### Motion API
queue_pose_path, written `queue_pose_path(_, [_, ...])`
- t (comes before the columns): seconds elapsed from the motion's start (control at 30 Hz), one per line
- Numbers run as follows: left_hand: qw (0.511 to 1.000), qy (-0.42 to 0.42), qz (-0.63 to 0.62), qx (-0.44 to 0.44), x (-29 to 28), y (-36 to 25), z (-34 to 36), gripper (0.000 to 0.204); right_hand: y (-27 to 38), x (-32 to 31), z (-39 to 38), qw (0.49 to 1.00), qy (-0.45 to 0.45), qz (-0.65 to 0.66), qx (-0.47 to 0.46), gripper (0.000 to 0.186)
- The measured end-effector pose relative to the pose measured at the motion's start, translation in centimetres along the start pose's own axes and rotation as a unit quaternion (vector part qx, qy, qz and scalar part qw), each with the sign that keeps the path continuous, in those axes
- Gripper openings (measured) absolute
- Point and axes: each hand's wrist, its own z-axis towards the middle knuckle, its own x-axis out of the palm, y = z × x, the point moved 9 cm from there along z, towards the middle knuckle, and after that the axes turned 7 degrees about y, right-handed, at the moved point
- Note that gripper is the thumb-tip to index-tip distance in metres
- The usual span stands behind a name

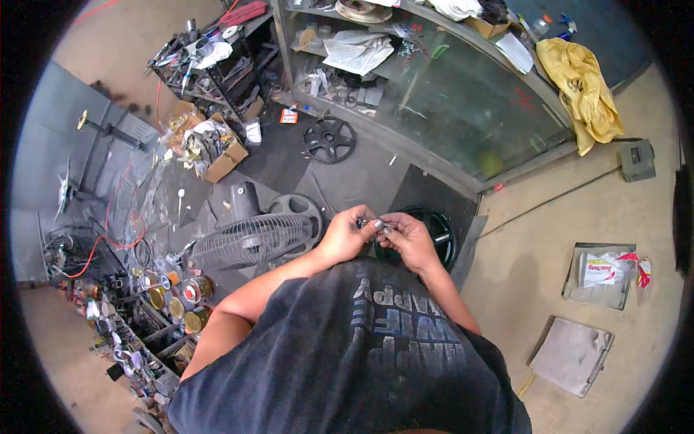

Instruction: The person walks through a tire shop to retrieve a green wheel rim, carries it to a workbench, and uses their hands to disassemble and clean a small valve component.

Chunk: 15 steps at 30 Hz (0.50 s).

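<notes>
My left hand point(345, 236) and my right hand point(410, 241) meet at chest height, fingers and thumbs closed on a small metallic piece point(382, 226) too small to make out exactly. A glossy black wheel-like ring point(444, 239) lies below them, partly hidden by my right hand and body. Left of my hands is a caged fan point(249, 237) with a grey round base point(311, 211). Farther forward on the dark floor lies a black spoked wheel cover point(329, 139).
A glass display case point(466, 98) curves across the front, with a yellow bag point(575, 87) on it. A cluttered cart point(206, 65), cardboard box point(224, 160), red hose point(116, 244) and bench of cans point(176, 307) crowd the left. Flat boards point(567, 354) lie right.
</notes>
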Motion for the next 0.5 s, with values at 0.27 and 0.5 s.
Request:
queue_pose_path(0.27, [0.989, -0.033, 0.138, 0.047, -0.7, -0.8, -0.2, 0.014, -1.2, -1.3, -0.1, 0.998, -0.050, -0.007, 0.030, 0.012])
queue_pose_path(0.5, [0.999, -0.025, 0.033, -0.036, -0.6, 1.2, 0.2, 0.030, 1.6, -0.8, -0.3, 0.980, -0.080, -0.139, -0.118, 0.014])
